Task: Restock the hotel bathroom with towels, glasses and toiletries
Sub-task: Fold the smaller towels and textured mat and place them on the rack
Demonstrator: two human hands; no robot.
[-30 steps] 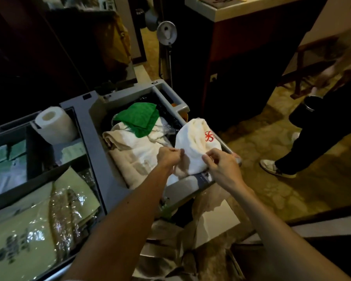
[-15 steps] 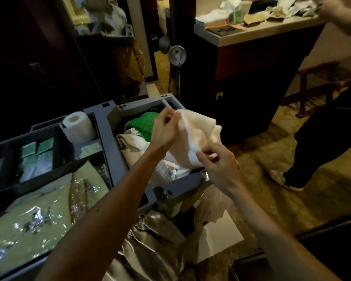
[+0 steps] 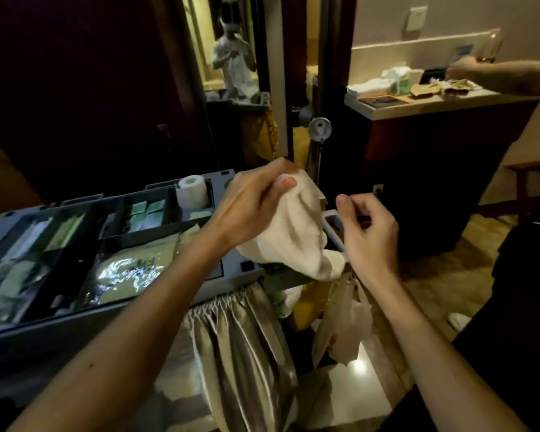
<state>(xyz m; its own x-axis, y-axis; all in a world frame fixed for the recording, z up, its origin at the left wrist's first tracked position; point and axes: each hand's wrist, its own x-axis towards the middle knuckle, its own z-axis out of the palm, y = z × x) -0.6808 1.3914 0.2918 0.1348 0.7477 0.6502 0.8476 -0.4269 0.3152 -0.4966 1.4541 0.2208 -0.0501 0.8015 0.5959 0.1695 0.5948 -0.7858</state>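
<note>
My left hand (image 3: 250, 201) grips the top of a white towel (image 3: 296, 232), which hangs bunched above the right end of the grey housekeeping cart (image 3: 200, 288). Just to the right of the towel, my right hand (image 3: 368, 229) is loosely curled with finger and thumb apart, and it holds nothing. A toilet paper roll (image 3: 192, 191) stands in a back compartment of the cart. Green toiletry packets (image 3: 145, 213) fill the compartment beside it. A shiny plastic-wrapped pack (image 3: 131, 269) lies in the front tray.
Another person's arm (image 3: 505, 74) reaches over a counter (image 3: 418, 102) at the right, holding a glass (image 3: 490, 46). Their dark-trousered leg (image 3: 518, 307) stands close at the right. A silky curtain (image 3: 240, 353) and plastic bags (image 3: 343, 325) hang below the cart. A mirror (image 3: 231, 57) lies ahead.
My left hand has lifted the towel up out of the cart's bin. My right hand has let go of it. The view has tilted up and shifted left.
</note>
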